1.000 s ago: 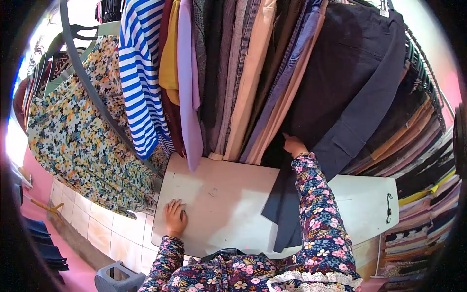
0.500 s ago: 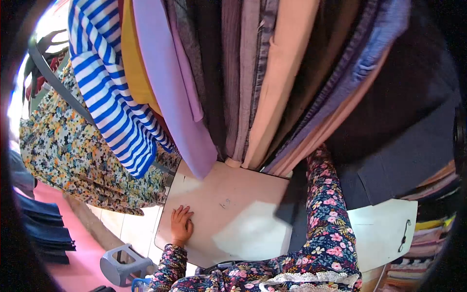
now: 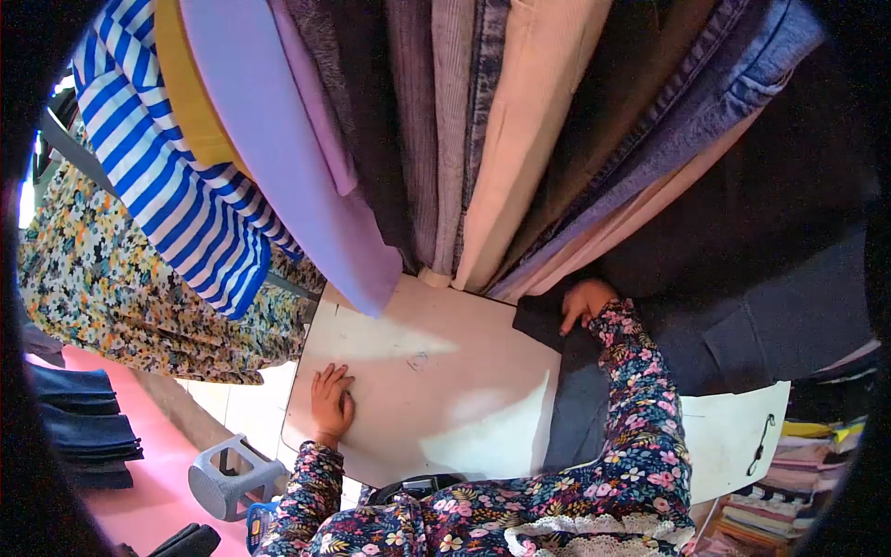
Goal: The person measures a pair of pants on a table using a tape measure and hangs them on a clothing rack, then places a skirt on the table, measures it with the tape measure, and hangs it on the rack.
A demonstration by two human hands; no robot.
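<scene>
My left hand [image 3: 331,404] lies flat on the pale table [image 3: 371,371], fingers apart, holding nothing. My right hand [image 3: 588,302] rests on a dark garment [image 3: 724,325], possibly trousers, spread over the table's right side. Its fingers point down and left over the cloth near the garment's left edge; some of them are bent and partly in shadow. Just above this hand hang the lower ends of a row of garments, among them a pinkish one [image 3: 640,209] and beige trousers [image 3: 534,121].
A lilac garment [image 3: 278,148] and a blue-and-white striped one [image 3: 176,195] hang at left, beside floral cloth [image 3: 121,288]. A grey stool [image 3: 232,475] stands lower left near folded dark clothes [image 3: 83,427]. Stacked folded clothes [image 3: 780,492] lie at lower right.
My right hand has come into view from behind the hanging clothes, drawn back onto the dark garment. The garment's left edge has shifted on the table. My left hand stays flat.
</scene>
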